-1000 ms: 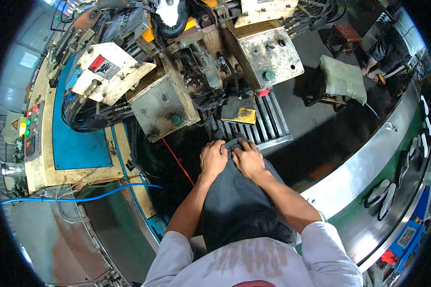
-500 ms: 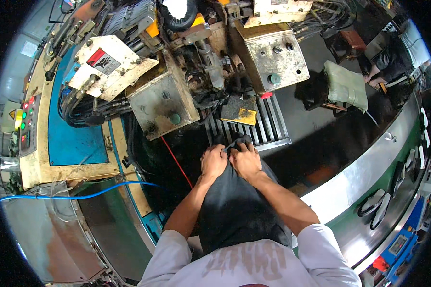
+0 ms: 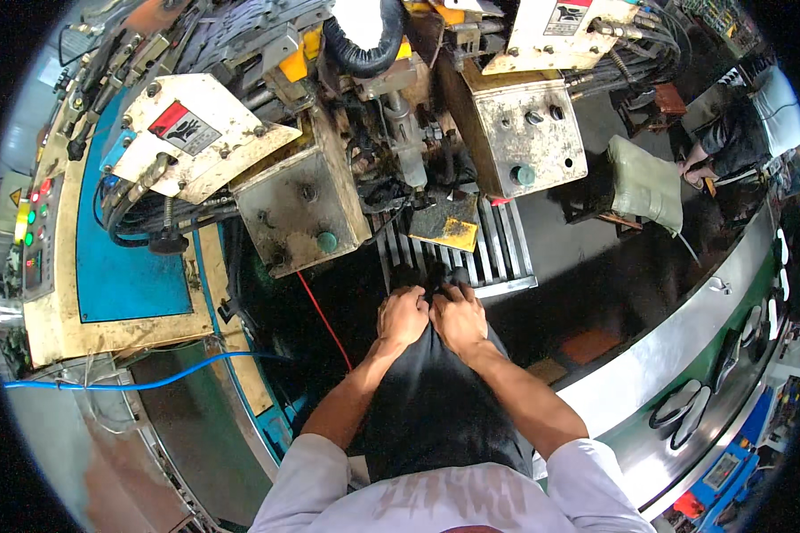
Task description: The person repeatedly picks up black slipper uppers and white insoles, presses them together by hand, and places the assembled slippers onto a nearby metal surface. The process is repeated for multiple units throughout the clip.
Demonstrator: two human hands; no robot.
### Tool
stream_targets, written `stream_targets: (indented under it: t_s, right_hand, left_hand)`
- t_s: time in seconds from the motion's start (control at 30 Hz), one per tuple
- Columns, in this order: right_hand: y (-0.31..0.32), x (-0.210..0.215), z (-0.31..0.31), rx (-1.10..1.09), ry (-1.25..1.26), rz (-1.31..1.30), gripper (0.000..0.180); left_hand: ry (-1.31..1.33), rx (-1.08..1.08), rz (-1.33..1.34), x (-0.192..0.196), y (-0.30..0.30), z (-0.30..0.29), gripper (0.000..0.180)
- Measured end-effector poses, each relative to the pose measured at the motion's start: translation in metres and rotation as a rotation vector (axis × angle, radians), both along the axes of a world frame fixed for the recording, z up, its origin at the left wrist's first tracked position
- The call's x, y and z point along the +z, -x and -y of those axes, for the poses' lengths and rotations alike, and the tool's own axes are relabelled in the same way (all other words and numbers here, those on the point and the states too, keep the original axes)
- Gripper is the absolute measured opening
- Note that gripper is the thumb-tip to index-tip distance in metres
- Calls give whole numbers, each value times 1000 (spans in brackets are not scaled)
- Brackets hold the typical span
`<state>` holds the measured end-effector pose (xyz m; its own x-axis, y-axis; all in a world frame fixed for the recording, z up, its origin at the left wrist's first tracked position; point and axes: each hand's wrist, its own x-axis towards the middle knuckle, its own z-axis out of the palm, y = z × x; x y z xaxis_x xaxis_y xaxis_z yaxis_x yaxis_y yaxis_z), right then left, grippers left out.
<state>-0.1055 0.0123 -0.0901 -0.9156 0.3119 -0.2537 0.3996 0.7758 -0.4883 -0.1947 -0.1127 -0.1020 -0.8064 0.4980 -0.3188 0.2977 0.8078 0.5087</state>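
Both of my hands are on the dark trousers (image 3: pixel 440 400) over my lap, side by side near my knees. My left hand (image 3: pixel 404 316) is closed, its fingers curled into the dark fabric. Close beside it, nearly touching, my right hand (image 3: pixel 459 318) is closed on the fabric too; its fingertips are partly hidden. Beyond my knees a worn black and yellow pedal (image 3: pixel 444 224) lies on a slatted metal footrest (image 3: pixel 507 275).
Ahead stands a machine with two grimy control boxes (image 3: pixel 298 209) and a black item with white lining (image 3: pixel 364 35). A green conveyor (image 3: pixel 636 431) carrying shoe soles (image 3: pixel 692 414) curves along the right. A padded stool (image 3: pixel 646 186) and another person (image 3: pixel 729 147) are at far right.
The view has shifted slightly, so the machine appears lower. My hands have sunk a little closer to my body and stay on the trousers.
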Motion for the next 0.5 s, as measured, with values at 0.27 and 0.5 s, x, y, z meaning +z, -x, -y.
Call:
stream_targets:
  t_s: [0.27,0.5]
  right_hand:
    - [3,-7,-2,-9,-28,-15,26]
    - [3,-6,-1,-13,-4,-42,26]
  left_hand:
    - [-46,-9,48,-13,5,-3,33]
    - [-32,-3,55,-16,6,-1,34]
